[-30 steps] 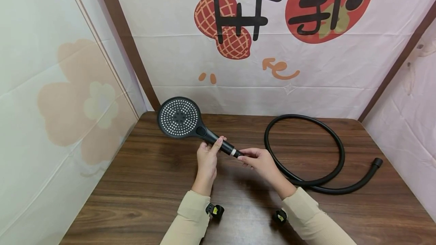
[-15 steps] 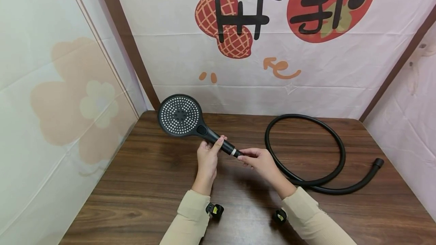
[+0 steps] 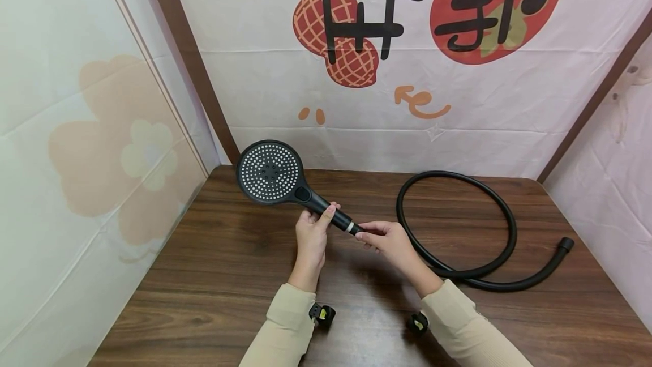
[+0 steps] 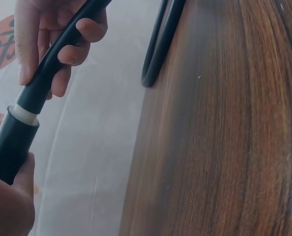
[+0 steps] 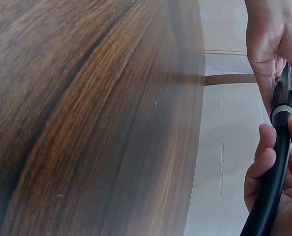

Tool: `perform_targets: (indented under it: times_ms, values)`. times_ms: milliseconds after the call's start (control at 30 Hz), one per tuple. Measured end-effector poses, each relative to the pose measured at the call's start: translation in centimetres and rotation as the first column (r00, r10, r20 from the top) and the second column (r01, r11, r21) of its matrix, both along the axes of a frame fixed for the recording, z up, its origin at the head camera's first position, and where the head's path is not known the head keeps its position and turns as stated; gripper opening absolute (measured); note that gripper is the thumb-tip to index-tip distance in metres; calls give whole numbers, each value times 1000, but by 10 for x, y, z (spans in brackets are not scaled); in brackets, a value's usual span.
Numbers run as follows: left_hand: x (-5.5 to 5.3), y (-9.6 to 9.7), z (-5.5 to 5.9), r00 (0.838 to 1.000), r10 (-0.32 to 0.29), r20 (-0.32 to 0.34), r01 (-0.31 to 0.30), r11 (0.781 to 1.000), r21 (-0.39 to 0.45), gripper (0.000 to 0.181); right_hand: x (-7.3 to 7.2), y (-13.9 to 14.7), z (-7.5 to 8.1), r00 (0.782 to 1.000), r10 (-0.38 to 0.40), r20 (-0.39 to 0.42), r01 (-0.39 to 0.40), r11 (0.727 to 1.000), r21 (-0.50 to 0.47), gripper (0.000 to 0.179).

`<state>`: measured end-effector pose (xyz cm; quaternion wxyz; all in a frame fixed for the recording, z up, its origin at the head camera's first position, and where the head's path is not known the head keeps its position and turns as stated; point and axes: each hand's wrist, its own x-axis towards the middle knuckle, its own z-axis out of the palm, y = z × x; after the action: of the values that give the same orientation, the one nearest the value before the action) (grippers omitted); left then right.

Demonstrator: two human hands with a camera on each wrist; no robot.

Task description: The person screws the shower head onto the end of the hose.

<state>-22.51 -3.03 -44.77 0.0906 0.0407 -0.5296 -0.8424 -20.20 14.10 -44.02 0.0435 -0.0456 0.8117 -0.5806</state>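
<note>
A black shower head (image 3: 269,172) with a round face of pale nozzles is held above the table, its handle slanting down to the right. My left hand (image 3: 312,237) grips the lower handle, thumb laid along the top. My right hand (image 3: 389,241) pinches the black end of the shower hose (image 4: 35,93) at the handle's foot. Between handle and hose end a white ring (image 4: 24,115) shows in the left wrist view. In the right wrist view the hose runs down through the right fingers (image 5: 260,169).
The rest of the black hose lies looped on the brown wooden table (image 3: 214,299) at the right, its free end (image 3: 565,243) pointing up toward the right edge. Printed cloth walls (image 3: 244,84) stand behind and on both sides. A black wrist camera (image 3: 322,315) sits at the left cuff.
The view has tilted slightly, and the shower head sits a touch higher in it. Both hands keep the same hold on handle and hose end.
</note>
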Motion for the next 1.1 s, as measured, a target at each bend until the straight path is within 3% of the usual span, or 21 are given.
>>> perform_targets:
  times_ms: [1100]
  values:
    - [0,1,-2,999,4,-34,-5,1000,-17,35,-4,2,-2,1000,26,-10,-26,1000,0,27]
